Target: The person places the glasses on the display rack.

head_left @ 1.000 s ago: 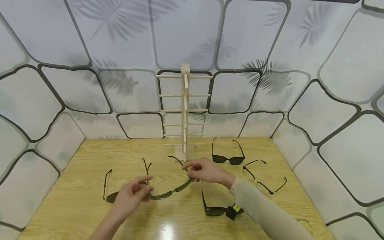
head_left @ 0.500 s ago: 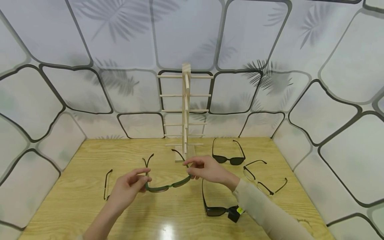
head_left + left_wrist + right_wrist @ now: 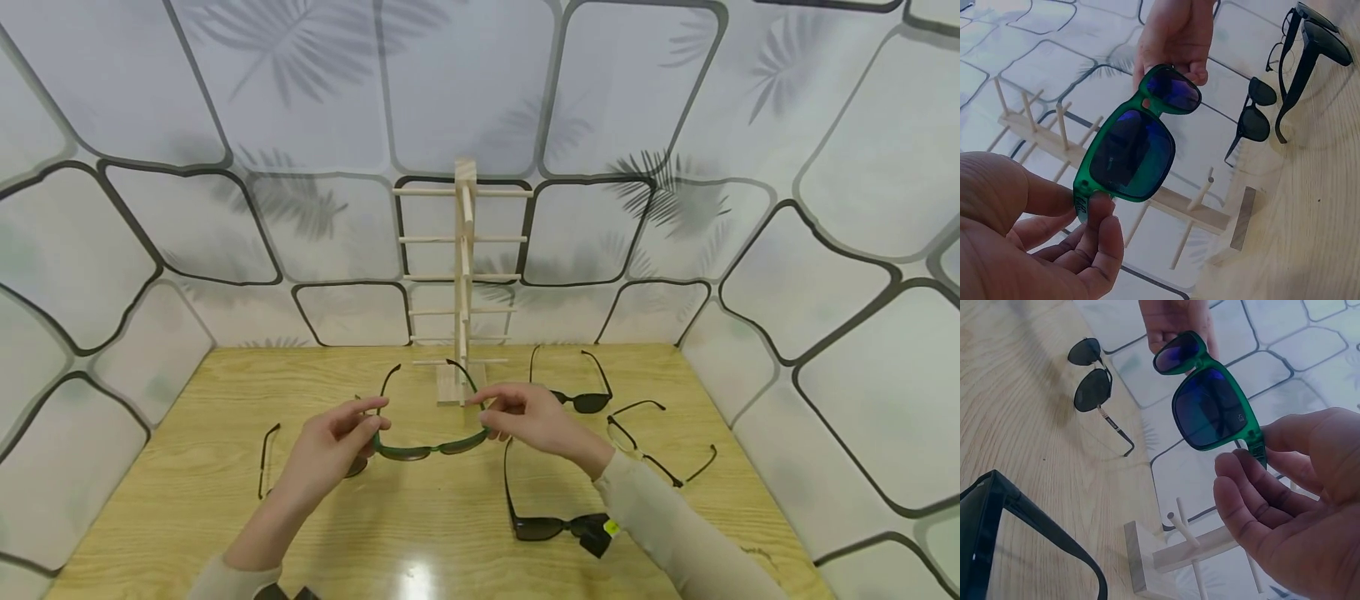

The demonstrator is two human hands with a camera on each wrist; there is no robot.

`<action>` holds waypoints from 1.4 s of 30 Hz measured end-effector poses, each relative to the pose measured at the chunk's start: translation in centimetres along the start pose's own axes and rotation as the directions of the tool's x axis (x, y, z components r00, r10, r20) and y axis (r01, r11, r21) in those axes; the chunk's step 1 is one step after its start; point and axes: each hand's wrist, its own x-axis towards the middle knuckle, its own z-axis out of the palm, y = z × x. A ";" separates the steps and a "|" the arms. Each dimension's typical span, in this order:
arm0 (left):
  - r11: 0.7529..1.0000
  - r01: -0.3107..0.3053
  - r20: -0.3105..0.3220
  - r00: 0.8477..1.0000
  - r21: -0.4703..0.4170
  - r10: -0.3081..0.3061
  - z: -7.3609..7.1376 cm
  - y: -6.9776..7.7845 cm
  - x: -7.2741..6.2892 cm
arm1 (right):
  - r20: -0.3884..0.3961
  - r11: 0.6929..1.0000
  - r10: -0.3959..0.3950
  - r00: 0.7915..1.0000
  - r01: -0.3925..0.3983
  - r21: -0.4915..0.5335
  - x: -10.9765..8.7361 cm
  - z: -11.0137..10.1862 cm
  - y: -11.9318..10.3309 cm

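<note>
Between my two hands I hold green-framed sunglasses [image 3: 432, 451] with dark lenses above the wooden table. My left hand [image 3: 327, 446] pinches the hinge corner on the left, thumb on one side and fingers on the other. On the opposite corner, my right hand [image 3: 536, 421] grips the frame the same way. The temples are unfolded and point away from me, toward the base of a wooden display rack [image 3: 465, 275]. Blue-purple reflections show on the lenses [image 3: 1132, 152] in the left wrist view. In the right wrist view, my right fingers [image 3: 1254, 500] curl below the temple's hinge.
Black sunglasses [image 3: 591, 403] lie at the back right, with clear-lensed glasses [image 3: 637, 452] beside them. Nearer stand black sunglasses [image 3: 540, 527] with a black tag. Thin-framed sunglasses [image 3: 1092, 390], partly hidden in the head view, lie at left. Patterned panels [image 3: 465, 83] enclose the table.
Both hands have lifted the green sunglasses up and away from me, slightly rightward, toward the rack. The frame has levelled out. The grip on both corners stays the same.
</note>
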 end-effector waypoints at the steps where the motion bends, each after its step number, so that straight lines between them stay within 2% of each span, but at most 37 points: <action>1: 1.000 -0.001 0.003 1.000 -0.002 0.001 0.0 0.1 0.2 | -0.009 1.000 -0.003 1.000 0.003 0.000 0.0 -0.1 0.0; 9: 1.000 -0.001 0.001 1.000 -0.006 0.001 0.5 0.9 1.5 | -0.060 1.000 0.006 0.998 -0.006 -0.001 -0.4 -0.8 0.3; 15: 0.999 -0.029 0.008 1.000 -0.022 0.029 1.0 1.0 2.4 | -0.092 1.000 0.018 0.996 -0.016 0.022 -0.6 -1.3 0.2; 24: 0.998 -0.047 -0.002 0.999 -0.042 0.047 1.5 1.3 4.5 | -0.147 0.998 0.039 0.988 -0.033 0.048 -0.5 -1.8 0.7; 30: 0.998 -0.037 -0.019 0.999 -0.048 0.036 1.9 1.4 5.6 | -0.201 0.997 0.067 0.977 -0.059 0.048 -0.1 -2.0 1.1; 42: 0.996 -0.027 -0.057 0.998 -0.087 0.022 2.4 1.4 6.9 | -0.273 0.985 0.132 0.953 -0.094 0.145 1.1 -2.1 1.2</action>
